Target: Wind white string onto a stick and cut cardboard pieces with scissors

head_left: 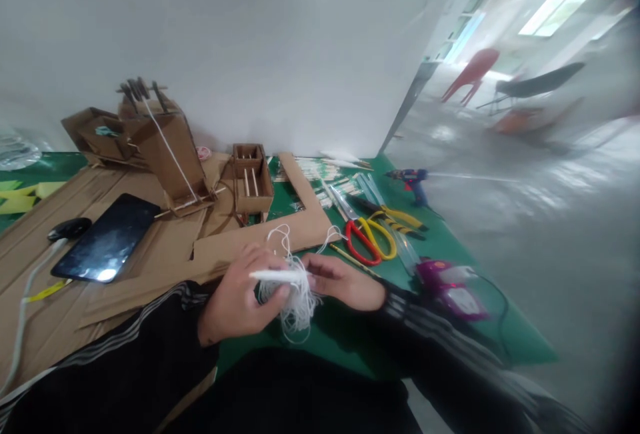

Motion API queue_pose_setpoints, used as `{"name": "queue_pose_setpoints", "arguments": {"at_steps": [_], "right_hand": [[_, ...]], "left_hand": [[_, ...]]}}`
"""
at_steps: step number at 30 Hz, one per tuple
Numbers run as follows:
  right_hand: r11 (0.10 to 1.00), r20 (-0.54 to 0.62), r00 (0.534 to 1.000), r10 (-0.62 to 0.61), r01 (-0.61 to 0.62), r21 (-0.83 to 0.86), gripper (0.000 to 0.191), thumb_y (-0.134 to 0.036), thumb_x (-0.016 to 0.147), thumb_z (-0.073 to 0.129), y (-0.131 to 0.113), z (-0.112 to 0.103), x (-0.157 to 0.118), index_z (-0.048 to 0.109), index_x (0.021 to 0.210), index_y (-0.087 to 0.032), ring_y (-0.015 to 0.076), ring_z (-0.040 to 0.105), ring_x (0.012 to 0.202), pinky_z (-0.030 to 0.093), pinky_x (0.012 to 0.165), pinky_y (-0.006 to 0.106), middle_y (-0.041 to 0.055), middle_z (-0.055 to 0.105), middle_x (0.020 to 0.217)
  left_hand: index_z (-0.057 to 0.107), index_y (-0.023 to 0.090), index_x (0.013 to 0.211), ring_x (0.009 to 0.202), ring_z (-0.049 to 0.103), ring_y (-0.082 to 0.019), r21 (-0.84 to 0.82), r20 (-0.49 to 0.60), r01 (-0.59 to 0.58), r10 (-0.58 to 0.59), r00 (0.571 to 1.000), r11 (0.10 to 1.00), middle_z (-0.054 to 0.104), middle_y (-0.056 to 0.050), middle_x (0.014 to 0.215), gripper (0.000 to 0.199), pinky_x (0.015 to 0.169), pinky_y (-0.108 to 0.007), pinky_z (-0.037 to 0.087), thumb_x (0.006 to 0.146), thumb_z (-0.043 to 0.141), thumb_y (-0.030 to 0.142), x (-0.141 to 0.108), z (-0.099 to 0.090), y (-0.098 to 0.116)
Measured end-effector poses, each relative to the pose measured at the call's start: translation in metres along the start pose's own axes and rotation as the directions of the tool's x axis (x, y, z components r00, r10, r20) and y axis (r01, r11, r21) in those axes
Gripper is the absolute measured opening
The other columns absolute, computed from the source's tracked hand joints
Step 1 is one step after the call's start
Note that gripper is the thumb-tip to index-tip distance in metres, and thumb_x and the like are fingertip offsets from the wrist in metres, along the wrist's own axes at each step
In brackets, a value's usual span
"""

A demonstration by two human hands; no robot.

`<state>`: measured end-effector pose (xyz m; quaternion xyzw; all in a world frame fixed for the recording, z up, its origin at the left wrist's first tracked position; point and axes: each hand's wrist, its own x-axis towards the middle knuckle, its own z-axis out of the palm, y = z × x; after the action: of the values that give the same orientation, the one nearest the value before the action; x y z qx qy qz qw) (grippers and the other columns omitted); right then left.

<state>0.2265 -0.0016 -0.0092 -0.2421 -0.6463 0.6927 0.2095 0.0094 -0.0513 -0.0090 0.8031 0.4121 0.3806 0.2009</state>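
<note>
A tangled bundle of white string (pixel 299 311) is held between my two hands above the table's near edge. My left hand (pixel 240 297) is closed around the bundle's left side, the thumb pressing below a slim white pointed piece (pixel 275 275) that lies across the string. From the right, my right hand (pixel 347 281) grips the bundle with curled fingers. Loose loops of string rise toward an L-shaped cardboard piece (pixel 270 231). Near my right hand lie scissors (pixel 370 241) with red and yellow handles.
Cardboard models (pixel 165 147) and a small cardboard box (pixel 253 187) stand at the back. Left are a tablet (pixel 107 237) and a black mouse-shaped object (pixel 70 229). Right are yellow-black pliers (pixel 403 217), a glue gun (pixel 413 181) and a purple device (pixel 450 287) with a cord.
</note>
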Motion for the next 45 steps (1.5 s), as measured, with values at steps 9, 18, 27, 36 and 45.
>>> {"name": "queue_pose_setpoints", "arguments": {"at_steps": [9, 18, 27, 36, 45], "right_hand": [[0.981, -0.022, 0.999, -0.036, 0.031, -0.19, 0.049, -0.057, 0.091, 0.047, -0.005, 0.009, 0.0, 0.058, 0.113, -0.015, 0.0197, 0.055, 0.091, 0.045, 0.084, 0.034, 0.0064, 0.061, 0.101], [0.949, -0.253, 0.957, -0.139, 0.056, -0.309, 0.036, -0.047, 0.091, 0.053, -0.002, 0.01, 0.003, 0.067, 0.085, -0.015, 0.0175, 0.057, 0.08, 0.047, 0.075, 0.03, 0.0037, 0.063, 0.084], [0.934, -0.525, 0.844, -0.108, -0.095, -0.346, 0.028, -0.041, 0.09, 0.052, -0.001, -0.02, -0.008, 0.064, 0.077, -0.018, 0.018, 0.06, 0.078, 0.048, 0.075, 0.032, 0.0023, 0.065, 0.079], [0.572, -0.568, 0.746, -0.348, -0.312, -0.759, 0.028, -0.032, 0.086, 0.057, -0.015, -0.032, -0.022, 0.056, 0.111, -0.02, 0.0209, 0.059, 0.079, 0.048, 0.072, 0.036, 0.0069, 0.062, 0.095], [0.483, -0.157, 0.891, -0.425, 0.077, -0.872, 0.017, -0.022, 0.095, 0.048, -0.038, 0.002, 0.0, 0.064, 0.099, -0.02, 0.0199, 0.064, 0.088, 0.049, 0.078, 0.033, 0.0068, 0.07, 0.093]], "left_hand": [[0.065, 0.026, 0.108, 0.099, 0.06, -0.018, -0.13, 0.14, 0.047, -0.028, 0.99, 0.99, 0.068, -0.002, 0.103, 0.02, 0.089, -0.031, 0.046, 0.09, 0.055, 0.025, 0.002, 0.006, -0.003], [0.068, 0.025, 0.108, 0.099, 0.064, -0.022, -0.163, 0.027, 0.039, -0.035, 0.999, 0.986, 0.072, -0.004, 0.106, 0.022, 0.092, -0.036, 0.046, 0.087, 0.061, 0.024, 0.001, 0.003, -0.006], [0.062, 0.021, 0.114, 0.107, 0.061, -0.023, -0.317, -0.072, 0.231, -0.266, 0.961, 0.92, 0.066, -0.007, 0.116, 0.025, 0.093, -0.036, 0.047, 0.094, 0.049, 0.028, -0.006, 0.003, -0.011], [0.057, 0.022, 0.119, 0.109, 0.059, -0.026, -0.417, -0.164, 0.187, -0.276, 0.947, 0.89, 0.061, -0.009, 0.122, 0.027, 0.092, -0.039, 0.049, 0.094, 0.05, 0.028, -0.01, 0.01, -0.019], [0.055, 0.021, 0.122, 0.108, 0.058, -0.024, -0.55, -0.024, 0.286, -0.357, 0.934, 0.785, 0.06, -0.01, 0.122, 0.031, 0.093, -0.038, 0.047, 0.093, 0.051, 0.032, -0.004, 0.009, -0.01]]}}
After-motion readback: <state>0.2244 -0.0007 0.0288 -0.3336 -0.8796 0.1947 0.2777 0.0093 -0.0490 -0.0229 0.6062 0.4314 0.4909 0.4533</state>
